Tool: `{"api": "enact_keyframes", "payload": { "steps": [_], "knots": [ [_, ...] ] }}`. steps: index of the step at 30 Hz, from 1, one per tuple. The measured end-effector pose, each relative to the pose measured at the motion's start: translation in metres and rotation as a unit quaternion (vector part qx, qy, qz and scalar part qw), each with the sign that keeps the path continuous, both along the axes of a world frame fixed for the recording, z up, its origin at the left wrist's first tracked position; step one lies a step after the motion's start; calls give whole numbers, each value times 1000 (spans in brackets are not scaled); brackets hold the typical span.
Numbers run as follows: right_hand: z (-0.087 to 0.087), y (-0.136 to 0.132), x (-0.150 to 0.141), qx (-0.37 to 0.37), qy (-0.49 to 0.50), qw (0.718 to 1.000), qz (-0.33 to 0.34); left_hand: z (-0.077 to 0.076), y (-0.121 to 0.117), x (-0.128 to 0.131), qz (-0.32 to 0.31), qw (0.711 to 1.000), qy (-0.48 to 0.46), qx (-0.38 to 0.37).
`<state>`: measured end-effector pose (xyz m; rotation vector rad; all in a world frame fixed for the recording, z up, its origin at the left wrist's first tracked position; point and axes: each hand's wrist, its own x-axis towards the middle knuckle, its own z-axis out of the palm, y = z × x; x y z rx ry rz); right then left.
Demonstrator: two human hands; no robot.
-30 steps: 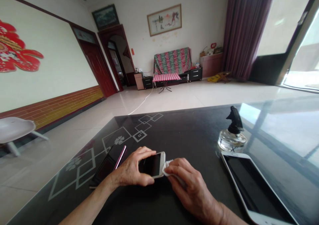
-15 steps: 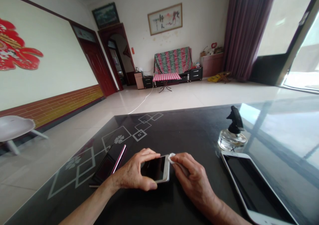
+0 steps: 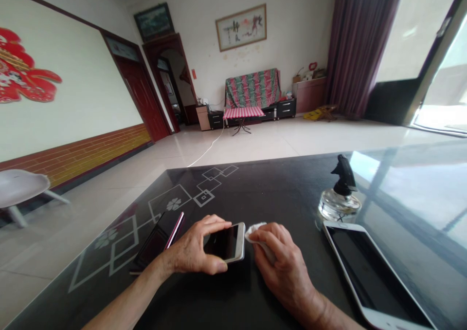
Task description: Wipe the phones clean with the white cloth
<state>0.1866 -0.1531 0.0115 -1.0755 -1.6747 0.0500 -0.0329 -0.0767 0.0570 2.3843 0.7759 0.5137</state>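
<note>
White cloth [image 3: 254, 231], wadded small, is pinched between the thumb and fingers of the right hand [image 3: 282, 259], a corner of it poking out toward the small phone [image 3: 223, 243]. The left hand [image 3: 199, 245] has its grip around that phone from the other end — thumb along the near side, fingers along the far side, palm hiding the rest. Cloth and phone look just apart, though a light touch cannot be ruled out. The phone seems lifted a little off the counter [image 3: 284, 189], toward its near edge, with its screen up.

The step in hand looks like wiping the phone's free end. As I judge it, the next move calls for a steady left grip and the cloth pressed lightly along that rim, fingertips kept clear of the screen.

Farther out, a dark flat thing [image 3: 153, 245] with a pink strip along one side lies toward the counter's left edge, partly behind the left forearm. On the right, a large white phone [image 3: 375, 271] slants toward the near right corner, cut off by the view — a spray bottle [image 3: 341, 206] stands upright just beyond its top end, nearer the far edge.
</note>
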Motion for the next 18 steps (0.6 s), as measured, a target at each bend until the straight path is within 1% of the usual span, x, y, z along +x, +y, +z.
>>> {"api": "enact_keyframes", "payload": {
  "steps": [4, 9, 15, 18],
  "knots": [
    [-2, 0, -1, 12, -4, 1000, -1, -2, -2, 2, 9, 999, 14, 28],
    [-2, 0, -2, 14, -16, 1000, -8, -3, -3, 3, 12, 999, 21, 31],
    [2, -4, -1, -9, -19, 998, 51, -1, 0, 0, 26, 999, 24, 21],
    [0, -2, 0, -18, -5, 999, 39, 0, -2, 1, 22, 999, 22, 18]
  ]
}}
